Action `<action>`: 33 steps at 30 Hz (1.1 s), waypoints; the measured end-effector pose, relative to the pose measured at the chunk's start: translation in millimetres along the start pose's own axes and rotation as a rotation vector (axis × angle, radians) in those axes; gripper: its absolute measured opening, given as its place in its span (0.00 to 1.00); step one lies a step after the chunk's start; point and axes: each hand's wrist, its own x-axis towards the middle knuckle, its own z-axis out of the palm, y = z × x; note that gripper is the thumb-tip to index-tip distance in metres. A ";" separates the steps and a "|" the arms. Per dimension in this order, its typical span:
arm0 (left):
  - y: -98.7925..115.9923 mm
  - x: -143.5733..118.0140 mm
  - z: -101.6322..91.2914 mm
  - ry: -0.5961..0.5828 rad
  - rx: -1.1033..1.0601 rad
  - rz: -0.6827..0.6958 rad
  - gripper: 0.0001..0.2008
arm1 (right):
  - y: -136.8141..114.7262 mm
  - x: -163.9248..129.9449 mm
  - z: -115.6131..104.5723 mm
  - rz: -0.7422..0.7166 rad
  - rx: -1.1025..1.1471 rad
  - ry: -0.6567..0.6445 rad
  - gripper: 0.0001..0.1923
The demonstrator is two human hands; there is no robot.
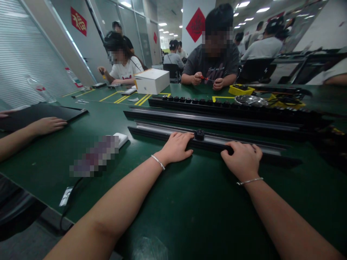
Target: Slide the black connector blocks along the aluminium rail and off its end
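Observation:
A long black rail [151,132] with a silver channel lies across the green table [189,202] in front of me. My left hand [177,146] rests palm down on its near edge, fingers spread over the channel. A small black knob-like part [200,134] sits in the channel just right of that hand's fingertips. My right hand [242,159] lies on the rail further right, fingers curled over its near edge. Both wrists wear thin bracelets.
Two more black rails [217,121] lie behind, the far one [230,104] carrying several black parts. A white box [151,81], a yellow tray [241,89] and a metal bowl [246,100] stand beyond. Another person's hand [47,125] rests at left by a black panel [40,112]; people sit opposite.

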 end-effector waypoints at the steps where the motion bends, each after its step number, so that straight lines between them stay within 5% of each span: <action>1: -0.1 0.1 -0.2 -0.005 -0.001 -0.001 0.26 | 0.2 0.2 0.2 0.001 0.001 0.002 0.15; 33: 0.4 0.1 -2.6 0.012 0.023 0.014 0.23 | 0.1 0.4 -2.0 0.041 0.007 -0.017 0.17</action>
